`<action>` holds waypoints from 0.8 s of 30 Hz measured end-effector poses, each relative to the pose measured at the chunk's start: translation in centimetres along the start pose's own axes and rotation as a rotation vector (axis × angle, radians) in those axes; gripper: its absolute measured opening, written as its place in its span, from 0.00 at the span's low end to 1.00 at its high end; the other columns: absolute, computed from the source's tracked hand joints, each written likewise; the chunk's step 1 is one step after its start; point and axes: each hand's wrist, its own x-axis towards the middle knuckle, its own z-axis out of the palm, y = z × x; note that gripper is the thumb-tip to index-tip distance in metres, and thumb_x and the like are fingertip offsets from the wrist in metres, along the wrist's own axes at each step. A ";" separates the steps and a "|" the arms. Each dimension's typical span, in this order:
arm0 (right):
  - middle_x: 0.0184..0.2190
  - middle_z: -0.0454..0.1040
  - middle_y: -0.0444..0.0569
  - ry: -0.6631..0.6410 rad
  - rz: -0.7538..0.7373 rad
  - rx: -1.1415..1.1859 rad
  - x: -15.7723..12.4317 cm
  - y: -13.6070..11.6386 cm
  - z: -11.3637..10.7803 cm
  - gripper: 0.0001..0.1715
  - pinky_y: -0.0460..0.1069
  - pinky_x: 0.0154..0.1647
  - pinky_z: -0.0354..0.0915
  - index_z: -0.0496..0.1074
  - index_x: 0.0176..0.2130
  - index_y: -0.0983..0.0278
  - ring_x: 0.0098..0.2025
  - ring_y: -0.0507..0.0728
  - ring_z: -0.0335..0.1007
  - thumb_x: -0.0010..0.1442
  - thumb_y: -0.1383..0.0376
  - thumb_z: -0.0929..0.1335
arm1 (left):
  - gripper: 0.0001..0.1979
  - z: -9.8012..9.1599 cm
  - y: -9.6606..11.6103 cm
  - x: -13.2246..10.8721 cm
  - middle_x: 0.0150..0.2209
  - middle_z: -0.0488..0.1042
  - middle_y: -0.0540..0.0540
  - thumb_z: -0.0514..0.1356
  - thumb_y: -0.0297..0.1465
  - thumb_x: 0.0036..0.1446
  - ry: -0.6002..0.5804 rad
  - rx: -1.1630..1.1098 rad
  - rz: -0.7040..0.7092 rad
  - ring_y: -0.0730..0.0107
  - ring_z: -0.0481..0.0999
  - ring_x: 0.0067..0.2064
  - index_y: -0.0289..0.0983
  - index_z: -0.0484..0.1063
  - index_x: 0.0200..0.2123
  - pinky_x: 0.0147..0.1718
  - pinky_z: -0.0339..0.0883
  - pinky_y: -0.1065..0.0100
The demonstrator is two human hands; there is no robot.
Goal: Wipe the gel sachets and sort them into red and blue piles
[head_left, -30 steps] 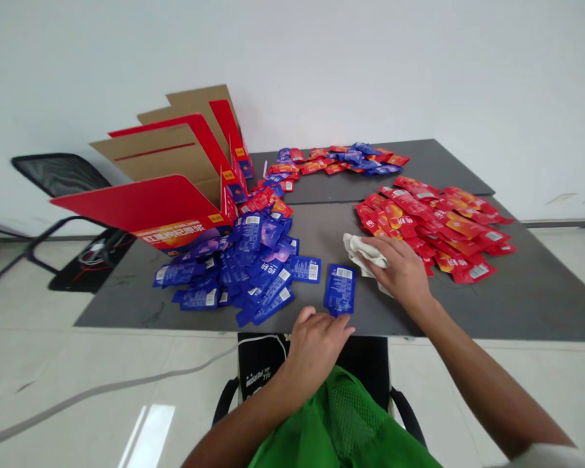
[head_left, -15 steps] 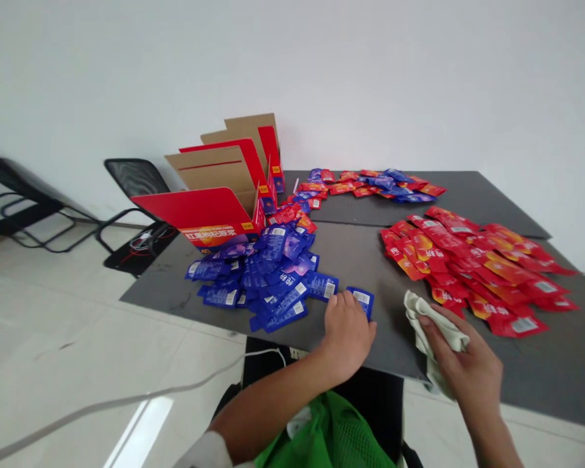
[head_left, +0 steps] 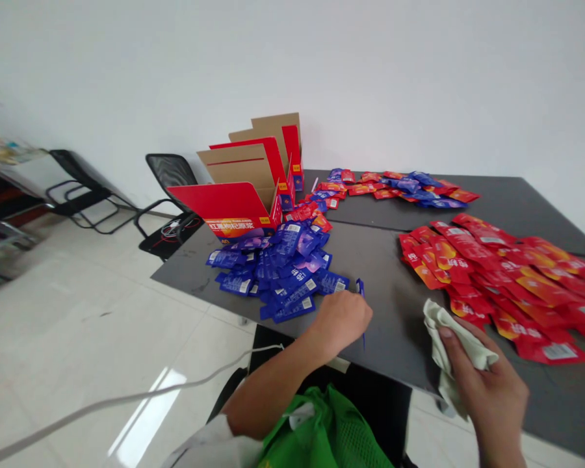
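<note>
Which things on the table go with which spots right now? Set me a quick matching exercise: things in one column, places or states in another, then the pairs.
Things:
1. Left hand
2. Right hand
3. Blue sachet pile
4. Red sachet pile

Places or states:
A. Spread across the right side of the grey table
B. Gripping a crumpled cream cloth
C. In front of the open red-and-brown carton
D. Holding a blue sachet on edge

Pairs: 1-D, 2-B, 3-C, 4-A

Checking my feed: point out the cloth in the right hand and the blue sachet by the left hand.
Off-white cloth (head_left: 436, 318): head view, on its upper fold.
Blue sachet (head_left: 360, 287): head view, on its top end.
</note>
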 end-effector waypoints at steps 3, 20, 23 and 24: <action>0.49 0.84 0.53 0.002 0.003 0.013 0.0 0.0 -0.1 0.44 0.70 0.64 0.68 0.82 0.57 0.56 0.57 0.76 0.78 0.52 0.33 0.74 | 0.22 -0.1 -1.1 -0.4 0.28 0.82 0.42 0.50 0.35 0.75 -0.072 -0.274 0.014 0.62 0.85 0.32 0.35 0.78 0.33 0.36 0.75 0.67; 0.48 0.84 0.53 -0.029 0.056 -0.037 0.2 -0.4 -0.6 0.42 0.78 0.65 0.66 0.83 0.55 0.48 0.59 0.83 0.76 0.50 0.29 0.72 | 0.23 -6.2 -9.6 -3.9 0.17 0.65 0.59 0.67 0.51 0.57 0.835 -1.417 -0.272 0.77 0.63 0.12 0.40 0.66 0.28 0.10 0.50 0.75; 0.48 0.84 0.54 -0.016 0.070 -0.065 0.1 -0.5 -0.6 0.40 0.80 0.63 0.66 0.83 0.53 0.44 0.57 0.85 0.76 0.50 0.29 0.71 | 0.22 -7.4 -13.3 -3.8 0.17 0.65 0.57 0.67 0.48 0.56 1.093 -1.420 -0.337 0.79 0.62 0.13 0.40 0.65 0.26 0.12 0.51 0.75; 0.47 0.85 0.54 -0.008 0.082 -0.060 0.1 -0.4 -0.6 0.38 0.81 0.63 0.67 0.83 0.53 0.43 0.57 0.86 0.76 0.50 0.29 0.72 | 0.21 -7.5 -14.6 -3.7 0.17 0.66 0.57 0.66 0.48 0.57 1.141 -1.396 -0.369 0.79 0.62 0.13 0.40 0.65 0.25 0.13 0.51 0.75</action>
